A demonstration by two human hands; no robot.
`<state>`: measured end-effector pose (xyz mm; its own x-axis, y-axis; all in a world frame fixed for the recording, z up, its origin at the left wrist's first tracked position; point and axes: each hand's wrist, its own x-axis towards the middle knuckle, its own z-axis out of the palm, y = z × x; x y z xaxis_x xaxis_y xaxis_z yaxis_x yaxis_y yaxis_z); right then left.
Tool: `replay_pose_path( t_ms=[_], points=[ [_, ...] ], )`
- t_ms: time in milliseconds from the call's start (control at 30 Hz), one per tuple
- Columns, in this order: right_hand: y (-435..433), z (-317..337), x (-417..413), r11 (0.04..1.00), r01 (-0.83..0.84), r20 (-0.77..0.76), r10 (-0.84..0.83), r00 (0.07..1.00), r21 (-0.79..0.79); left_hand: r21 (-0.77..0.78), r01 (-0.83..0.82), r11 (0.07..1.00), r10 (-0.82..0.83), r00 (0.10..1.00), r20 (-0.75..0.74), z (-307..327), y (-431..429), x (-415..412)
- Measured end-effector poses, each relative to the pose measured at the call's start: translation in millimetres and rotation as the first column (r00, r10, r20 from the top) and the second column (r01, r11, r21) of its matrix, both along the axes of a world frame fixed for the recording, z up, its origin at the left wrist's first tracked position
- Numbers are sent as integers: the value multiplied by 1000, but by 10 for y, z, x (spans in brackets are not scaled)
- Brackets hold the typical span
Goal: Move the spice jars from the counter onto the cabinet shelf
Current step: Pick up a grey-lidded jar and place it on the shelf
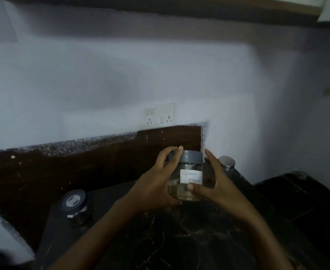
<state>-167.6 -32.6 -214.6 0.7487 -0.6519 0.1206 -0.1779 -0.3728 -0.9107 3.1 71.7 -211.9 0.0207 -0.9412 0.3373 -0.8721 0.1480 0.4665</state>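
Note:
A clear glass spice jar with a grey lid and a white handwritten label is held above the dark marble counter. My left hand wraps its left side, fingers reaching up to the lid. My right hand grips its right side, thumb pressed under the label. A second jar with a grey lid stands on the counter at the left. Behind my right hand a third jar with a shiny metal lid stands near the wall.
A white wall with a socket plate rises behind the counter, above a dark brown backsplash. The underside of a brown cabinet runs along the top edge. A lower dark ledge lies to the right.

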Motion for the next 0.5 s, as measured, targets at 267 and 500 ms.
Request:
replay_pose_path(
  t_ms=[267,500],
  points=[
    [-188,471,396,936,346,417,-339,843,61,-309,76,948,8,965,262,652,-543,-68],
    [-776,1422,354,849,521,564,-390,728,-85,-377,109,920,30,938,345,1633,-1071,-87]
  ],
)
